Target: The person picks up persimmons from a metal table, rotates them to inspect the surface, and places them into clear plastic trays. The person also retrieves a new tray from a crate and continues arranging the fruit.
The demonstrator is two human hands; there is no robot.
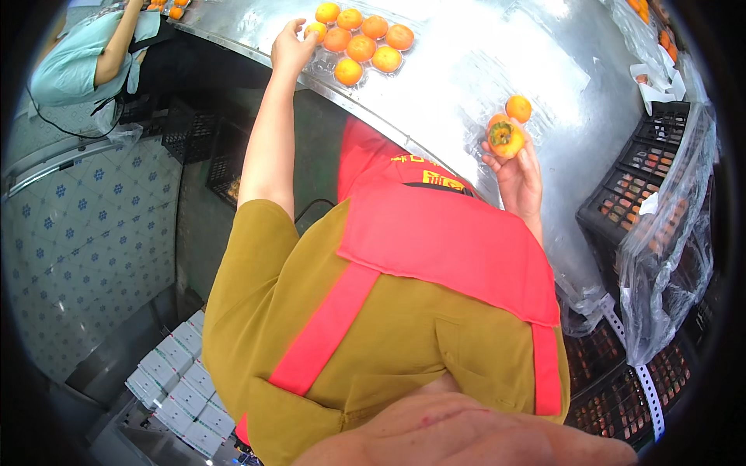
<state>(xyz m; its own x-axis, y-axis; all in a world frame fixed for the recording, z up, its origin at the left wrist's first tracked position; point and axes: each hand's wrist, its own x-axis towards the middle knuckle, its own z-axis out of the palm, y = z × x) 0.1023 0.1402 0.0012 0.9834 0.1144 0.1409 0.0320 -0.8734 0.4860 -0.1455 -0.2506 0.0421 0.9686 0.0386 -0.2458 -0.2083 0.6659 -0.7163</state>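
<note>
Several orange persimmons (361, 48) sit in the cups of a clear plastic tray (319, 67) on a shiny metal table. At the tray's left side, my left hand (293, 48) touches a persimmon (315, 32) with its thumb; whether the fingers grip it is hard to tell. My right hand (516, 169), over the table's near edge, holds a persimmon (506, 138) with its green calyx facing up. Another persimmon shows partly behind that one, and whether the hand holds it too cannot be told. A loose persimmon (518, 108) lies just beyond on the metal.
A black plastic crate (618, 224) of persimmons stands at the right, partly under clear plastic film (670, 256). More filled crates (612, 402) are low at the right. A co-worker's arm (116, 49) is at the upper left. White boxes (186, 378) are stacked at the lower left.
</note>
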